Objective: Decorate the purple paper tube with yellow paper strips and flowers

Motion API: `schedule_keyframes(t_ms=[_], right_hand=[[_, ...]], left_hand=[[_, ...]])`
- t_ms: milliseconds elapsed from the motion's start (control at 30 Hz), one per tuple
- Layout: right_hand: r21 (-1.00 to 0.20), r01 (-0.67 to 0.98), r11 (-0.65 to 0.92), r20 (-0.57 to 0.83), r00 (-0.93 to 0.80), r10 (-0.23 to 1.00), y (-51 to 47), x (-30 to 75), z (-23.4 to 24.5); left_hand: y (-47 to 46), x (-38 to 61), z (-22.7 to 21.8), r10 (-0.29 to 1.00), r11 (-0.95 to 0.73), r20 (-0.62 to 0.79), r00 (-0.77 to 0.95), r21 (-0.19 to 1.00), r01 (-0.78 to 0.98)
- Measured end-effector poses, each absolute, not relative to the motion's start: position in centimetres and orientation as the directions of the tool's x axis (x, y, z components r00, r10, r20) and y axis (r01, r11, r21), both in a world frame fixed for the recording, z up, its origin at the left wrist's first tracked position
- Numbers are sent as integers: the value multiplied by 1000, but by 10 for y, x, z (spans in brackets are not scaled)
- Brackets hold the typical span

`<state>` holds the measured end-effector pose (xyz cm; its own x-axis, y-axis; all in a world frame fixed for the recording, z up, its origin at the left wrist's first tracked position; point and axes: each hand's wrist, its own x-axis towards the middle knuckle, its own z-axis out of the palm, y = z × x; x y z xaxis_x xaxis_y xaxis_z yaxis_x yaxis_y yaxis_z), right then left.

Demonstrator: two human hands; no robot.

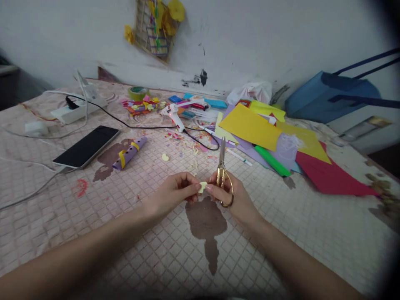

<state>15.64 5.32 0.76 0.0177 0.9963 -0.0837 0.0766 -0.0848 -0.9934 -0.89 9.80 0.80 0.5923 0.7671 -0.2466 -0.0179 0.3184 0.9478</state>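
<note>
Between the fingertips of my left hand [184, 187] is a small pale yellow paper cutout [203, 187], pinched at its left edge. My right hand [236, 196] has gold-handled scissors [221, 166] tucked in it, blades together and pointing away from me. Its thumb and fingertip also meet the right edge of the cutout. A similar pale yellow paper piece [165, 157] lies on the tablecloth beyond my left hand. Left of that rests a rolled purple paper tube [129, 153] with yellow bands and dark dots.
A phone [87, 146] on a cable lies at left, near a white power strip [78, 106]. A glue gun [175, 116] sits among paper scraps, its black cord looping right. Coloured paper sheets [250, 125] and a green roll [271, 160] spread at right, before a blue bag [331, 96].
</note>
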Motion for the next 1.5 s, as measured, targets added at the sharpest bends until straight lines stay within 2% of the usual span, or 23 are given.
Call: schedule_keyframes(t_ms=[133,367,600,733,867,1033,1300,1500], right_hand=[[-991,105,-83,-80,36,996,53,157,10],[-993,88,-83,-84,-8,996,54,158,8],[-981,175,-88,-103,-75,992,53,157,11],[-978,196,-74,-88,-67,994,53,159,11],[-983,178,-50,-49,5,999,54,162,11],[-982,166,-94,-110,-89,990,49,157,14],[-942,319,-99,-160,-170,972,42,151,18],[-925,365,-103,-179,-182,967,43,151,14]], left_hand=[[96,-7,7,729,309,-275,627,949,57],[95,-5,0,776,297,-225,589,955,-25],[98,-7,1,752,209,-192,630,977,49],[100,-8,1,758,238,-223,613,969,58],[102,-9,2,761,324,-249,598,946,-18],[104,-11,6,804,383,-241,544,909,-164],[110,-14,8,903,341,-179,391,851,-399],[113,-14,9,909,353,-174,378,803,-480]])
